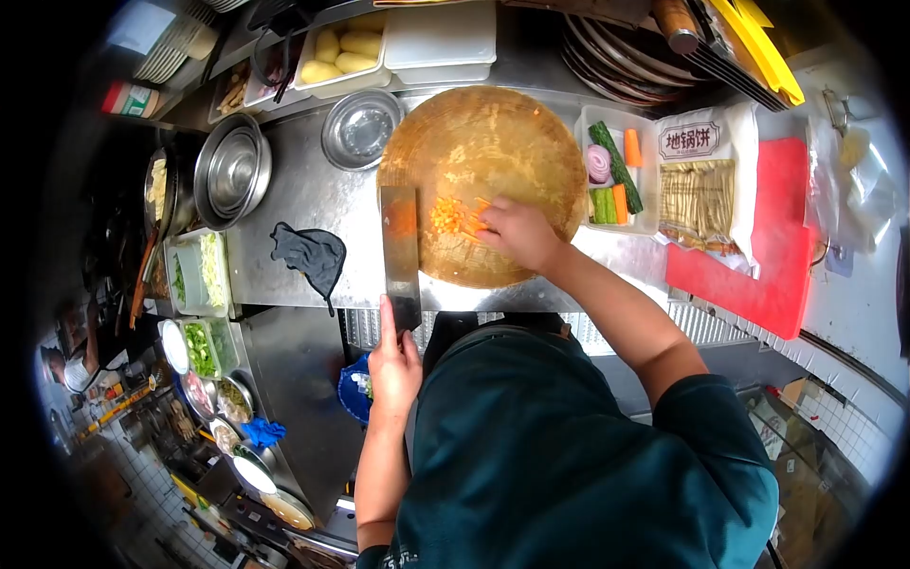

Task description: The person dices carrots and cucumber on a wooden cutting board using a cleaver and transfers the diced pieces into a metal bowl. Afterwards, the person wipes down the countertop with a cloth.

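Note:
A round wooden chopping board (483,142) lies on the steel counter. My left hand (393,368) grips the dark handle of a cleaver (400,242), one finger stretched along it. The wide blade lies over the board's left edge. Diced orange pieces, seemingly carrot (445,216), form a small heap right of the blade. My right hand (519,232) is on the board at the heap's right side, its fingers drawn together on orange strips; the fingertips are partly hidden.
Right of the board are a vegetable tray (607,226), a printed food bag (697,194) and a red board (782,228). Metal bowls (362,130) and a dark cloth (313,258) lie to the left. Stacked plates (616,62) and lidded tubs (441,38) stand behind.

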Motion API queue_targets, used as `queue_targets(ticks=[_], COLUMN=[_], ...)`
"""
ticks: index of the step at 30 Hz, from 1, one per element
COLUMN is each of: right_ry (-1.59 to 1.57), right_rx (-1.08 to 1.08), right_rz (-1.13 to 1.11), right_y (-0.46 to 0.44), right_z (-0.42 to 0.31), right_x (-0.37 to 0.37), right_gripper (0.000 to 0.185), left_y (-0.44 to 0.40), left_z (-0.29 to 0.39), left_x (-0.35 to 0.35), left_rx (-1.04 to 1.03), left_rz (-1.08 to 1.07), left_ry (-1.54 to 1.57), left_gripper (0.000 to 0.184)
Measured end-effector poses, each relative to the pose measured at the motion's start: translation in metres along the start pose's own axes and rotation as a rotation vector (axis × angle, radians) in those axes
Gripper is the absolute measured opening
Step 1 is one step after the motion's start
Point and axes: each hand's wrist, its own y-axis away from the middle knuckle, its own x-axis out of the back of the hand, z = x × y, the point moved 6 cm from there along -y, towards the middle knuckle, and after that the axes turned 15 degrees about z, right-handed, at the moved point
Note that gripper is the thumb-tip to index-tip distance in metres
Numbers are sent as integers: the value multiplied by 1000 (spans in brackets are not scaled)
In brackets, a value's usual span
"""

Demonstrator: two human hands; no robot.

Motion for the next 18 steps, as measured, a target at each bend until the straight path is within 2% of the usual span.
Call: queue_targets(ticks=[11, 18], right_ry=[-2, 76], right_rx=[-54, -78], right_rz=[128, 30], right_y=[0, 0], right_z=[10, 5], right_x=[3, 4], right_gripper=[10, 11], left_y=[3, 4], left_z=[1, 4], left_x=[-2, -4], left_rx=[-10, -9], left_rz=[17, -7], left_ry=[16, 4], left_gripper=[79, 79])
